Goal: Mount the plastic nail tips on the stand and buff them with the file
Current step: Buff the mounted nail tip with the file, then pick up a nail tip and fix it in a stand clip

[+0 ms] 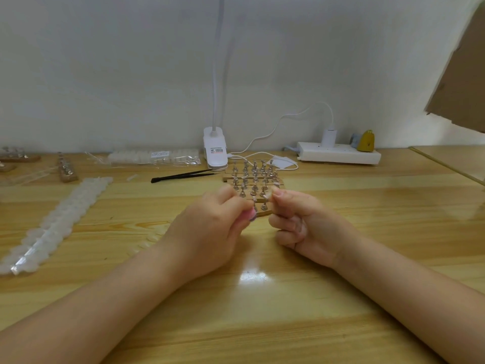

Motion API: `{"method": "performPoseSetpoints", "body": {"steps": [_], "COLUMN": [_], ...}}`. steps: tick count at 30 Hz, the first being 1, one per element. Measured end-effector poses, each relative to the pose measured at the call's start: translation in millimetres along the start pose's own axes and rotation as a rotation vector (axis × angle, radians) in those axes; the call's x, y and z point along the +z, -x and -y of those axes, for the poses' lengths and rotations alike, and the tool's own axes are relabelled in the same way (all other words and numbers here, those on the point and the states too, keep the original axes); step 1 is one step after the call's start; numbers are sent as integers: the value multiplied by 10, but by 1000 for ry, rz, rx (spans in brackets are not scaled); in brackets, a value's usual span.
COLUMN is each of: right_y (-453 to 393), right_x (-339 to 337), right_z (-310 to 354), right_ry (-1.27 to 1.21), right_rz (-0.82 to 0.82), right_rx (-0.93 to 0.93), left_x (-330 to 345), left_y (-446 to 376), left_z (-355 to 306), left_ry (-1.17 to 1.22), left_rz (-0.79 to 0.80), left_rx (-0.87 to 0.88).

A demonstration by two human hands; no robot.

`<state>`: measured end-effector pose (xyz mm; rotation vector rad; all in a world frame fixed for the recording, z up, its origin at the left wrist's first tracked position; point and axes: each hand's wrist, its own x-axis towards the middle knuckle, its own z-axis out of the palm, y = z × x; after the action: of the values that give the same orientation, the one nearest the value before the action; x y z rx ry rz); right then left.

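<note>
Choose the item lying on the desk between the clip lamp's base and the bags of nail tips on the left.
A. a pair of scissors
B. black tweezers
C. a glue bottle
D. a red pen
B: the black tweezers lie flat on the wooden desk, left of the clip lamp.

Head view, the sole camera: worn on the person's head, it looked forward and down across a wooden table [341, 285] toward a white wall [105, 61]. Wide-angle, with bowed edges. Forearms entered from the bottom corners; the left hand [210, 229] and right hand [304, 222] sat near centre, close to the lens. No second view shared the scene.
</note>
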<state>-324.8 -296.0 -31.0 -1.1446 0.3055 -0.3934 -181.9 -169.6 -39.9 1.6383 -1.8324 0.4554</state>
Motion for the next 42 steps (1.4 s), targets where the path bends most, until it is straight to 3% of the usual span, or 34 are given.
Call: {"method": "performPoseSetpoints", "body": {"steps": [4,9,13,19,22,25,28,31,35,42], "right_y": [-16,-12,9,16,10,24,42,43,-1,-69], "right_x": [-24,0,24,56,89,46,-45,-79,-127,-173], "right_z": [-39,-61,-46,-48,-51,-45,-53,-90,-113,-113], "right_ry": [38,179,284,340,352,716,1196,1534,1601,1635], "right_rz": [-31,-25,21,-19,-122,-313,-433,-450,-469,-443], "right_rx": [-28,-20,16,45,29,-148,-346,-409,-403,-392], "left_x": [61,25,40,46,71,87,113,129,127,115], "left_y": [34,4,-7,7,14,22,20,8,11,1], "left_z": [31,5,-50,-63,-45,15,74,95,84,61], "left_ry": [5,224,315,431,388,229,-11,22,109,175], "left_rz": [145,-72,-88,-100,-130,-178,-95,-3,89,97], "left_rx": [25,-149,-84,-214,-300,-442,-499,-573,-590,-578]}}
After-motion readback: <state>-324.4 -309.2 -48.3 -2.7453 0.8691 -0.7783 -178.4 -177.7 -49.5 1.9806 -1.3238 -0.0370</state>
